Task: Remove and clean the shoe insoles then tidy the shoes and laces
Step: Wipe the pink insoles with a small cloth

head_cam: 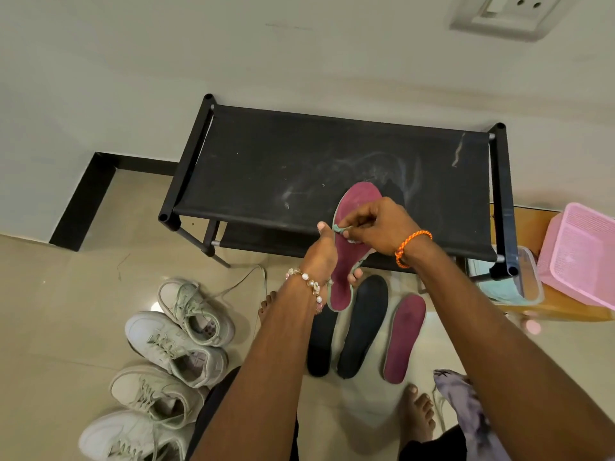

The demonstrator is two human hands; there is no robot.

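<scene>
Beige floor tiles (60,327) carry four pale sneakers (176,347) and three insoles (364,324). Above them, the left hand (321,254) grips a maroon insole (349,247) while the right hand (379,227) pinches its greenish edge before a black shoe rack (299,161).

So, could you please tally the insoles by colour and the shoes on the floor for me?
Maroon insoles: 2, one held, one on the floor
Black insoles: 2
White shoes: 4
Total: 8
</scene>
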